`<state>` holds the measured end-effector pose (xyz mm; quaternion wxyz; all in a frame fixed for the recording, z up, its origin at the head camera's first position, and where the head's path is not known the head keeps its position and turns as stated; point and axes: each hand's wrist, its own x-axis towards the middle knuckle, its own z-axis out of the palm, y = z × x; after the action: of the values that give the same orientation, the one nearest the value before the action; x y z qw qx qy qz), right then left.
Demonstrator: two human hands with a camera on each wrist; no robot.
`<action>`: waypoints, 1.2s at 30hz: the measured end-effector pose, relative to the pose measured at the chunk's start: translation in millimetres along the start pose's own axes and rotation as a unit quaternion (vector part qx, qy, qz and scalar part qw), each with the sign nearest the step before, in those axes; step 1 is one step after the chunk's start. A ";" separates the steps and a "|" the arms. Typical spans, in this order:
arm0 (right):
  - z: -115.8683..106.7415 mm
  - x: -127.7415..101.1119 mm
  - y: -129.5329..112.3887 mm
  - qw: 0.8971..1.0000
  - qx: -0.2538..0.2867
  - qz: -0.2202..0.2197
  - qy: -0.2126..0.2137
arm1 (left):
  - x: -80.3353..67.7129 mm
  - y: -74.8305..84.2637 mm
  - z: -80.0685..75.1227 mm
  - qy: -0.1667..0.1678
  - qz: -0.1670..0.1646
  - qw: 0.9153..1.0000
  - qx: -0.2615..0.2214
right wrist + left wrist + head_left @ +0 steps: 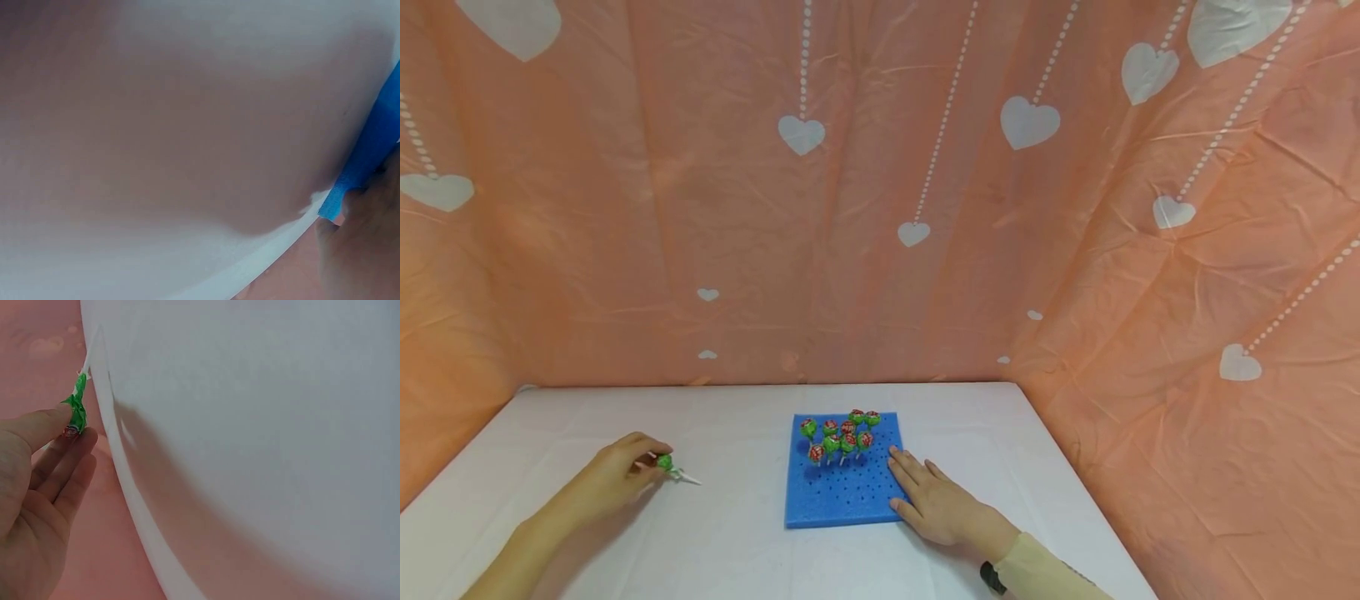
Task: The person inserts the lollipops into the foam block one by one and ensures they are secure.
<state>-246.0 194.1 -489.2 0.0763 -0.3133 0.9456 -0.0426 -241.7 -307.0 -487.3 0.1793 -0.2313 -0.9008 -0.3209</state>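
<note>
Fingers of the left hand (617, 475) are pinching a green lollipop (665, 462) just above the tabletop (737, 533), left of the blue foam board (842, 496). Right hand (936, 500) is lying flat, grip released, steadying the board's near right corner. Planted lollipops (842, 435) are crowding the far rows, so carrying the stick upright toward a free hole seems wisest.

A blurred white table (156, 125) fills the frame; the right hand (365, 244) touches the blue foam block's (369, 156) corner at the right edge.
</note>
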 end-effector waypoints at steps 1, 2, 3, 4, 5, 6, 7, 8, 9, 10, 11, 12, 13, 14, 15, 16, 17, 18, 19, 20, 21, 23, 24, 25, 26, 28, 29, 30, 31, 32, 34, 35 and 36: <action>-0.3 0.0 -0.3 1.000 0.000 0.001 -0.001 | 0.5 1.4 0.6 0.003 0.005 1.000 0.002; -1.2 -0.3 -0.9 1.000 0.000 0.001 -0.001 | 1.0 3.0 1.3 0.007 0.010 1.000 0.006; -1.8 -0.5 -1.6 1.000 0.001 0.003 -0.004 | 1.5 4.8 2.1 0.012 0.016 1.000 0.009; -2.7 -0.8 -2.2 1.000 0.002 0.003 -0.005 | 2.1 6.8 2.7 0.016 0.020 1.000 0.010; -3.4 -1.0 -2.7 1.000 0.002 0.004 -0.006 | 3.1 8.5 3.3 0.017 0.022 1.000 0.010; -3.8 -1.1 -3.1 1.000 0.003 0.004 -0.006 | 4.1 10.2 4.1 0.021 0.028 0.999 0.011; -4.4 -1.3 -3.5 1.000 0.004 0.004 -0.006 | 5.1 12.0 4.9 0.024 0.033 0.999 0.012; -5.1 -1.6 -4.0 1.000 0.005 0.004 -0.006 | 6.0 14.1 5.6 0.028 0.033 0.999 0.013; -4.9 -1.7 -4.0 1.000 0.005 0.003 -0.006 | 7.2 16.0 6.5 0.031 0.034 0.999 0.014; -4.6 -1.7 -3.8 1.000 0.005 0.000 -0.005 | 8.2 17.9 7.3 0.035 0.036 0.999 0.016; -4.6 -1.9 -3.8 1.000 0.006 -0.001 -0.004 | 9.2 19.7 8.3 0.039 0.036 0.998 0.018; -4.6 -2.3 -3.7 1.000 0.006 -0.001 -0.003 | 10.2 21.6 9.3 0.043 0.037 0.998 0.020; -4.5 -2.4 -3.6 1.000 0.007 -0.002 -0.002 | 11.2 23.3 10.4 0.048 0.038 0.998 0.020; -3.9 -2.4 -3.3 1.000 0.006 -0.004 -0.001 | 12.3 25.5 11.5 0.053 0.040 0.998 0.020; -3.6 -2.5 -3.2 1.000 0.007 -0.005 0.001 | 13.4 27.4 12.8 0.058 0.045 0.997 0.019; -3.6 -2.5 -3.2 1.000 0.006 -0.005 0.002 | 14.2 29.3 14.2 0.062 0.048 0.997 0.018; -3.6 -2.6 -3.2 1.000 0.005 -0.005 0.004 | 15.1 31.4 15.4 0.066 0.049 0.996 0.016; -3.4 -2.6 -3.2 1.000 0.004 -0.006 0.005 | 16.0 33.7 16.7 0.070 0.052 0.996 0.015; -3.4 -2.2 -3.3 1.000 0.004 -0.006 0.005 | 17.1 36.0 17.9 0.074 0.054 0.996 0.014; -3.6 -2.0 -3.4 1.000 0.003 -0.006 0.005 | 17.9 38.3 19.0 0.076 0.053 0.996 0.011; -3.8 -1.7 -3.5 1.000 0.003 -0.004 0.005 | 18.9 40.7 20.2 0.078 0.052 0.996 0.010; -4.3 -1.4 -3.8 1.000 0.002 0.001 0.002 | 20.6 45.9 22.2 0.083 0.052 0.995 0.006; -4.5 -1.2 -4.0 1.000 0.002 0.003 0.001 | 21.6 48.5 23.4 0.087 0.052 0.995 0.005; -4.8 -1.1 -4.3 1.000 0.002 0.005 0.000 | 22.8 51.0 24.6 0.091 0.054 0.994 0.005; -5.0 -1.4 -4.7 1.000 0.001 0.007 -0.001 | 24.0 53.2 25.9 0.095 0.057 0.994 0.003; -5.6 -2.0 -5.4 1.000 -0.001 0.008 -0.002 | 26.1 58.2 28.8 0.103 0.065 0.993 0.002; -5.3 -1.9 -5.3 1.000 -0.002 0.008 -0.002 | 27.3 60.4 30.1 0.106 0.069 0.992 -0.002; -4.9 -1.9 -5.1 1.000 -0.002 0.007 -0.001 | 28.6 62.6 31.5 0.109 0.074 0.991 0.000; -4.8 -2.0 -4.9 1.000 -0.003 0.005 -0.001 | 29.8 64.5 32.9 0.111 0.080 0.991 -0.002; -4.6 -1.8 -4.5 1.000 -0.003 0.003 -0.001 | 31.1 66.3 34.4 0.112 0.085 0.990 -0.004; -3.8 -1.2 -3.3 1.000 -0.003 0.001 -0.002 | 33.5 69.7 37.9 0.113 0.095 0.989 -0.007; -3.5 -1.0 -2.9 1.000 -0.003 -0.001 -0.002 | 35.2 70.9 39.5 0.115 0.103 0.988 -0.008; -3.8 -1.2 -2.9 1.000 -0.003 -0.003 -0.001 | 36.8 72.2 41.4 0.117 0.113 0.987 -0.008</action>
<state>-244.1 192.6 -484.9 0.0762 -0.3159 0.9449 -0.0399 -241.0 -219.0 -464.5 0.3163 -0.2938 -0.8393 -0.3304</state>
